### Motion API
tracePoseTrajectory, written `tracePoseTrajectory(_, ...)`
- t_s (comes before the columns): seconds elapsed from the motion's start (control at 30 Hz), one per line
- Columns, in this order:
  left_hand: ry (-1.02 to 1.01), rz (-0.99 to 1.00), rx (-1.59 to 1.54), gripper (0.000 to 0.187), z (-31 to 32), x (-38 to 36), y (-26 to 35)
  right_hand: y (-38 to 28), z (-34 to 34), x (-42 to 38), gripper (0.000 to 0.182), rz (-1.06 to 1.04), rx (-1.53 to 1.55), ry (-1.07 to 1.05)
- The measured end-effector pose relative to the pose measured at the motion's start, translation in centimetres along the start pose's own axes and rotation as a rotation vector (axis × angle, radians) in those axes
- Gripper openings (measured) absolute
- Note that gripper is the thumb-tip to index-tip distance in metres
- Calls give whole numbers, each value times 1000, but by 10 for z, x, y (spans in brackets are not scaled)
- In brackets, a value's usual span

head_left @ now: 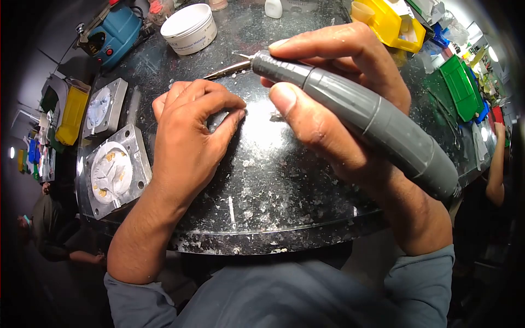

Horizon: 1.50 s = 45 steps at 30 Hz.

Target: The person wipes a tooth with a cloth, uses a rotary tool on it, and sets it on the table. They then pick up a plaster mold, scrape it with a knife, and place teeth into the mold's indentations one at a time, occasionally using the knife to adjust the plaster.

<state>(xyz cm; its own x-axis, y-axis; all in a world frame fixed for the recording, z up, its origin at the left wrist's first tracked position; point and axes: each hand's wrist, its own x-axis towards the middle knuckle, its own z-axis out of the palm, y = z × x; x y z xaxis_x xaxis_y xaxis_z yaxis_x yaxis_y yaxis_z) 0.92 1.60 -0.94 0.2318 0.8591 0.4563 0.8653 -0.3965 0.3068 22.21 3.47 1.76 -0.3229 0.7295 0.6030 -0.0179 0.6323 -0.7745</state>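
Note:
My right hand [328,104] grips a grey rotary handpiece [366,112] between thumb and fingers, with its thin metal bur [245,56] pointing left. The handpiece is held above the dark table [262,191] and slants down towards my right forearm. My left hand [191,120] rests at the table to the left, fingers curled and thumb tip against the index finger. Whatever that pinch holds, if anything, is hidden. Just beyond its knuckles lies a slim metal tool [227,70]. A small pale scrap [277,116] sits on the table under my right thumb.
Two metal flask halves with white plaster, one nearer [112,172] and one farther [104,107], lie at left. A white tub [188,30] and a blue machine [112,35] stand behind. Yellow [391,24] and green bins [460,87] are at right. Other people are at both sides.

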Motion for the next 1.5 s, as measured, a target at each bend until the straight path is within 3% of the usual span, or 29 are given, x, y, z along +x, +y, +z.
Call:
tracePoseTrajectory(0.1,85,36,-100,17,-5,1,-1,13,-1,1,33,-139,-14,-31)
tracePoseTrajectory(0.17,65,-236,-922,17,-7,-2,2,15,-1,0,33,-163,37,-11)
tracePoseTrajectory(0.23,48,-249,-1095,20,-11,-3,2,9,-2,-2,34,-134,14,-31)
tracePoseTrajectory(0.3,5,-432,-1444,23,-13,-3,1,3,-4,-1,36,-206,-119,-28)
tracePoseTrajectory(0.43,-65,-551,-1611,30,-17,-8,3,12,0,-1,37,-235,-12,-63)
tracePoseTrajectory(0.57,-114,-532,-1669,32,-20,-10,5,19,3,-3,39,-269,-3,-88)
tracePoseTrajectory(0.67,-109,-541,-1658,31,-21,-10,9,21,3,-1,40,-372,-50,-109)
tracePoseTrajectory(0.9,-84,-561,-1641,29,-22,-8,9,16,3,-2,39,-341,-61,-101)
tracePoseTrajectory(0.97,-32,-491,-1511,25,-24,-5,2,7,0,0,36,-161,-70,-27)
tracePoseTrajectory(1.03,131,-390,-1271,20,-24,1,-8,6,-8,6,35,-102,-209,19)
tracePoseTrajectory(1.1,186,-344,-923,17,-33,6,-15,23,-11,15,33,-42,-119,149)
tracePoseTrajectory(1.13,146,-391,-676,12,-37,8,-14,31,-16,17,31,-21,-121,182)
tracePoseTrajectory(1.17,145,-387,-679,12,-37,8,-14,37,-19,19,28,20,-132,242)
tracePoseTrajectory(1.23,98,-213,-282,8,-34,6,-17,51,-32,24,21,83,-69,268)
tracePoseTrajectory(1.3,99,-159,-221,11,-26,5,-17,54,-47,29,21,115,-106,209)
tracePoseTrajectory(1.37,42,-40,-70,12,-16,3,-16,50,-52,30,36,438,-35,319)
tracePoseTrajectory(1.5,38,-1,-89,14,-6,2,-21,64,-75,33,42,751,-348,133)
